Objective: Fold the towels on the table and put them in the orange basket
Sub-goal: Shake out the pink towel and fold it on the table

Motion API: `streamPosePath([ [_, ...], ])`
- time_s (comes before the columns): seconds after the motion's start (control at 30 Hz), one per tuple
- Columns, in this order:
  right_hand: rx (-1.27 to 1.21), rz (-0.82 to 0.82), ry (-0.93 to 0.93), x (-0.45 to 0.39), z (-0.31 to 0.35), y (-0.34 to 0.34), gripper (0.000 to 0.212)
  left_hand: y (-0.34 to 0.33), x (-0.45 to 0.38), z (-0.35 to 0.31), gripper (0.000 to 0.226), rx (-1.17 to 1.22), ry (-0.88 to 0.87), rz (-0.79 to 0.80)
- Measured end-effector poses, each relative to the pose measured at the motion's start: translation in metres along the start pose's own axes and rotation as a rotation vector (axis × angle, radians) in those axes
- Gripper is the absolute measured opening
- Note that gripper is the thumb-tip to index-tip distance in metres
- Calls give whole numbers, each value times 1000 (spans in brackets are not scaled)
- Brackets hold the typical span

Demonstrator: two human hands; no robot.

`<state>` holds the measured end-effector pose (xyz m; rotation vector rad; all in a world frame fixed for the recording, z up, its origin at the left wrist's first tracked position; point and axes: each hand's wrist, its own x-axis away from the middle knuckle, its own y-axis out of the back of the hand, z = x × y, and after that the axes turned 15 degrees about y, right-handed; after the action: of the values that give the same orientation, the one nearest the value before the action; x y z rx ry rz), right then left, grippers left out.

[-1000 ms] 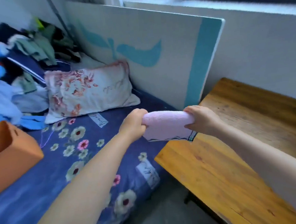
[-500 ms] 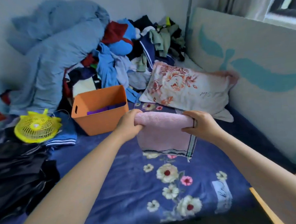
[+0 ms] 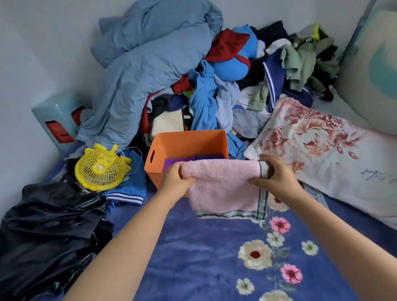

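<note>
A folded pink towel with a green checked border hangs between my two hands, in the air just in front of the orange basket. My left hand grips its left end and my right hand grips its right end. The basket stands on the bed and holds a purple towel, partly hidden behind the pink one.
A yellow hand fan lies left of the basket. Black clothing is heaped at the left, a big clothes pile behind the basket, a floral pillow to the right. The blue floral blanket covers the bed below my arms.
My view has swung left from the wooden table to the bed. Both hands have carried the pink towel across and up to the front of the orange basket.
</note>
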<state>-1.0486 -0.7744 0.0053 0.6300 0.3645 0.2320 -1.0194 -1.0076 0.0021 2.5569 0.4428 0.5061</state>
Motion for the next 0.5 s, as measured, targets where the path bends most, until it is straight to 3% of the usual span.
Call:
streamPosePath([
  [0.2,-298,-75,-52,-105,-21,-36,35,9,-97,-12,27,152,91,-67],
  [0.33,-339,-45,9,-166,-26,-70,29,19,-154,-10,33,230,98,-140],
  [0.5,-366,-36,36,-230,-38,-120,27,28,-229,4,37,156,139,-257],
])
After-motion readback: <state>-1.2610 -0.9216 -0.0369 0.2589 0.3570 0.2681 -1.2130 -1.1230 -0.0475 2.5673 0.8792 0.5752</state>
